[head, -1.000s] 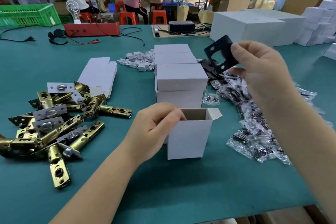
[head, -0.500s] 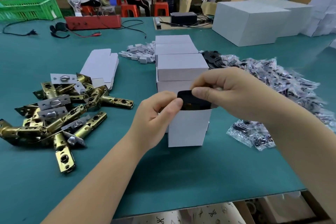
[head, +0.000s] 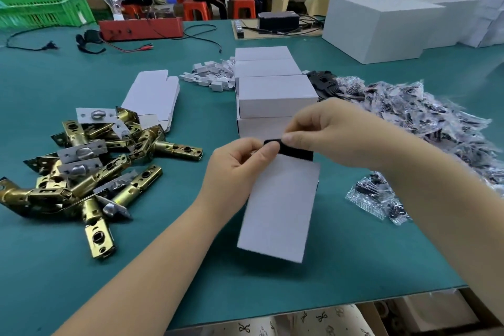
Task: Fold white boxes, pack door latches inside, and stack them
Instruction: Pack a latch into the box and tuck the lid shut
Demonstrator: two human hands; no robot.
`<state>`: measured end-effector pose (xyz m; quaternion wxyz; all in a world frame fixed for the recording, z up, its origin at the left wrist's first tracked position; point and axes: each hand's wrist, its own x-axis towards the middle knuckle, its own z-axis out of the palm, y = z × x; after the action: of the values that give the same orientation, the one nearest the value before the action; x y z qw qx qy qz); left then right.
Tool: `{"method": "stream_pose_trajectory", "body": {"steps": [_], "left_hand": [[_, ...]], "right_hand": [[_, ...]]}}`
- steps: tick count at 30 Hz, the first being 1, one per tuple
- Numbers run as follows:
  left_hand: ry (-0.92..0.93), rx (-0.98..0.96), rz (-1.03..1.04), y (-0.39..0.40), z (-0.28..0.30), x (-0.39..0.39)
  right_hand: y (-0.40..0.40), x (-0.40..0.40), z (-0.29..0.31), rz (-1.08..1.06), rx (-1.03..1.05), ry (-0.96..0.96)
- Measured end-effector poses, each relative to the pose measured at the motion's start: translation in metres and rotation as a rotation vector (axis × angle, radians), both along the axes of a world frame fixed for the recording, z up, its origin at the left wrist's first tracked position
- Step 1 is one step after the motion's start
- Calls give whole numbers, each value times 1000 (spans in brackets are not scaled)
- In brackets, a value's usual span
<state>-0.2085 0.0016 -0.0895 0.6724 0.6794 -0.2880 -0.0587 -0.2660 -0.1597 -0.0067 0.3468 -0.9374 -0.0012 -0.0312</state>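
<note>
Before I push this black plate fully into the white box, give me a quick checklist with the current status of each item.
1. Box held: ok. The left hand grips the open white box at its top edge.
2. Plate in grip: ok. The right hand pinches the black plate at the box mouth.
3. Plate seated: not ok. Its upper edge stands above the rim.
4. Latch already inside: cannot tell. The interior is hidden.
5. Next latches available: ok. The brass latches lie piled to the left.
6. Stack ready: ok. The closed white boxes sit just behind.
</note>
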Motion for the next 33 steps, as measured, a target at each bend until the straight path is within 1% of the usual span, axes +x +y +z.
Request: {"method": "stream_pose_trajectory", "body": {"steps": [1,4,5,8,10,11,12,14,15,16,17,18,19,21,23,25,28,30,31,32,33], "left_hand": [[-9,-19,23,-1,1,0],[-52,-89,66,-2,3,-1],[-80,-113,84,-2,3,-3],[-163,-180,156,-4,1,-9],[-232,-176,201,-4,1,-12],[-286,-155,210,-3,3,-13],[-350,-124,204,-1,4,-13],[-479,-45,165,3,9,-13],[-536,-16,154,5,11,-13],[-592,-2,168,7,13,-13],[-652,-3,205,8,14,-13],[-716,-13,243,8,15,-14],[-776,-30,258,9,16,-15],[-858,-58,235,8,16,-16],[-880,-65,189,8,17,-18],[-903,-48,150,9,17,-20],[-956,-17,129,9,17,-22],[-975,-20,125,9,16,-22],[-983,-18,123,8,16,-22],[-989,-9,121,8,16,-22],[-991,6,120,8,16,-21]], "right_hand": [[-1,0,-3,-2,16,26],[-4,0,-5,-50,170,43],[-4,-1,-5,-32,165,37],[1,-7,-3,84,-12,42],[4,-13,-2,119,2,25],[3,-15,-1,90,34,-32],[-2,-14,-1,20,88,-138],[-23,-6,-5,-208,206,-345],[-36,1,-9,-316,160,-386],[-49,9,-16,-394,17,-338],[-60,17,-25,-420,-161,-221],[-69,26,-37,-409,-319,-99],[-75,37,-50,-373,-423,14],[-81,57,-76,-291,-564,163],[-83,72,-91,-255,-735,203],[-86,81,-90,-266,-810,220],[-88,84,-83,-274,-820,238],[-85,72,-75,-280,-790,212],[-84,64,-70,-297,-717,146],[-82,54,-64,-338,-582,37],[-78,42,-57,-380,-396,-94]]}}
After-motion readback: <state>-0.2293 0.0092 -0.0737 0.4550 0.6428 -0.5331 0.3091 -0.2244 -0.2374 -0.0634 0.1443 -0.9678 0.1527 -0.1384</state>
